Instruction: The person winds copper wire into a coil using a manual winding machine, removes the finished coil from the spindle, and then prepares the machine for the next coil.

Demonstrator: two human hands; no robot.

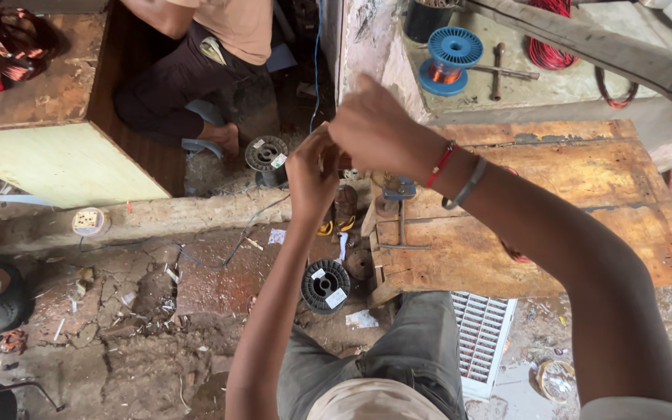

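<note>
My left hand [313, 175] and my right hand [379, 128] are raised close together, fingertips meeting in front of me. I see both from the back, so whatever is between the fingers is hidden. A red thread and a grey band circle my right wrist. Below the hands, a small metal winder with a crank [398, 214] sits at the left edge of a worn wooden bench [554, 233]. A black spool [326, 285] stands on the floor by my knee.
A second black spool [266, 153] lies farther off, near a seated person [196, 70]. On a ledge are a blue spool of copper wire [449, 61], a metal tool [499, 70] and red wire coils [546, 50]. A white grille [480, 334] leans under the bench. A pale cabinet [56, 159] stands left.
</note>
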